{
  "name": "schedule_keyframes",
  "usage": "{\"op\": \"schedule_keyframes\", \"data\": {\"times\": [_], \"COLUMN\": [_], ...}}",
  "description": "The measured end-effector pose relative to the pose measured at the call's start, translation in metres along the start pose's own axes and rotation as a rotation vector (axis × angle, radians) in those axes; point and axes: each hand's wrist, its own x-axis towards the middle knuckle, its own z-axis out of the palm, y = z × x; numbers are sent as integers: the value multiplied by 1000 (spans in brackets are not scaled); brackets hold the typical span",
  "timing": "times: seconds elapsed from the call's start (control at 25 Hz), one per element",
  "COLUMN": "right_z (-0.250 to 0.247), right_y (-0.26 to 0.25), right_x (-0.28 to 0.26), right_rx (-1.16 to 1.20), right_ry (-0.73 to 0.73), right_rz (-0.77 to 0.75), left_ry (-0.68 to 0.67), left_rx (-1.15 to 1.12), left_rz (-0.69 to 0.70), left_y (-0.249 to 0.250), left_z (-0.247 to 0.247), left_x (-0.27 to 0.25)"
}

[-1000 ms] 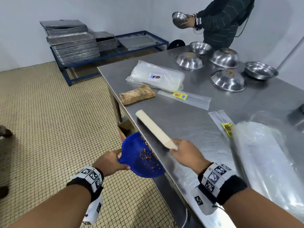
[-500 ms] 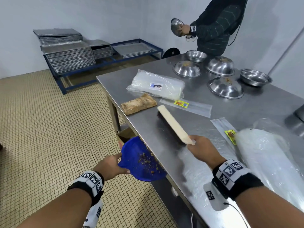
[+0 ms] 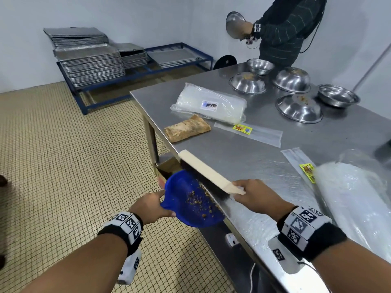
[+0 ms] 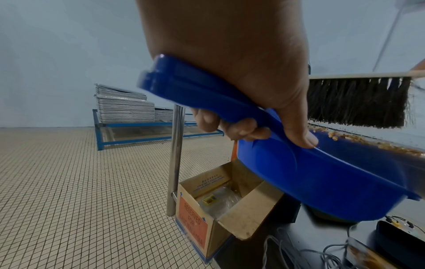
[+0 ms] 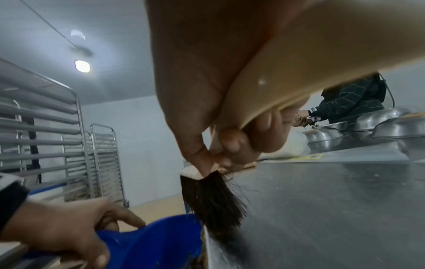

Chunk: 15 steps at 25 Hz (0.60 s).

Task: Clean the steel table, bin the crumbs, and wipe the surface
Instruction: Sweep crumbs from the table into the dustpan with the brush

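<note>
My left hand [image 3: 149, 206] grips the handle of a blue dustpan [image 3: 190, 204], held just under the near-left edge of the steel table [image 3: 264, 157]. Brown crumbs [image 3: 197, 198] lie in the pan and along the table lip [image 4: 368, 141]. My right hand [image 3: 257, 195] grips the wooden handle of a hand brush [image 3: 206, 173]. Its dark bristles [image 4: 356, 102] sit at the table edge, right over the pan. In the right wrist view the bristles [image 5: 211, 202] hang beside the dustpan [image 5: 156, 242], with my left hand [image 5: 69, 227] on its handle.
On the table lie a bread roll [image 3: 187, 129], a packet of plastic bags [image 3: 211, 104], flat clear bags [image 3: 249, 132], a big plastic roll [image 3: 355, 199] and several steel bowls [image 3: 298, 107]. Another person [image 3: 283, 32] stands at the far end. An open cardboard box [image 4: 220, 205] sits under the table.
The brush swung out over the table half a second ago and has come back to the edge above the dustpan. More crumbs lie in the pan. My left hand kept the pan in place.
</note>
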Motion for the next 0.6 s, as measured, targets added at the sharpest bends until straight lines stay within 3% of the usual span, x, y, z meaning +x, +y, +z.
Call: {"op": "schedule_keyframes", "data": {"times": [0.16, 0.32, 0.6], "right_z": [-25, -53, -51], "right_y": [-15, -27, -45], "right_x": [7, 24, 26], "right_rx": [-100, -279, -489], "right_ry": [8, 75, -3], "right_rz": [-86, -76, -146], "left_ry": [-1, 2, 8], "left_rx": [-12, -17, -11], "left_rz": [-10, -19, -18], "left_y": [-2, -4, -2], "left_z": [-1, 0, 0], "left_x": [-2, -3, -4]}}
